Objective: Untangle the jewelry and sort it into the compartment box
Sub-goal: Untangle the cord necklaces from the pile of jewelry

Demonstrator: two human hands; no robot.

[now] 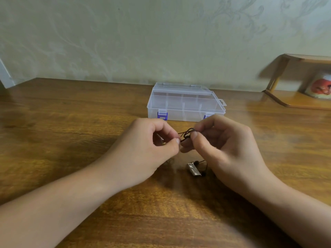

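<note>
Dark cord [187, 135], knotted into a small tangle, is stretched between both hands just above the wooden bench [71, 122]. Left hand [152, 149] has its grip closed on one end of the cord, thumb and forefinger pinching it, with the other fingers curled in; a small gold-coloured piece [163, 143] shows inside the curl of that hand, though what it is cannot be told. Right hand [223, 149] likewise pinches the cord between thumb and fingertips, its grip closed on the tangle. Below the right hand, a silver rectangular pendant [194, 169] lies on the bench with thin dark cord and small dark beads at its ends. Behind the hands stands the clear plastic compartment box [186, 102] with blue latches, its lid down, near the wall. At far right a wooden shelf [295, 102] holds a mug [319, 86] with a red picture
</note>
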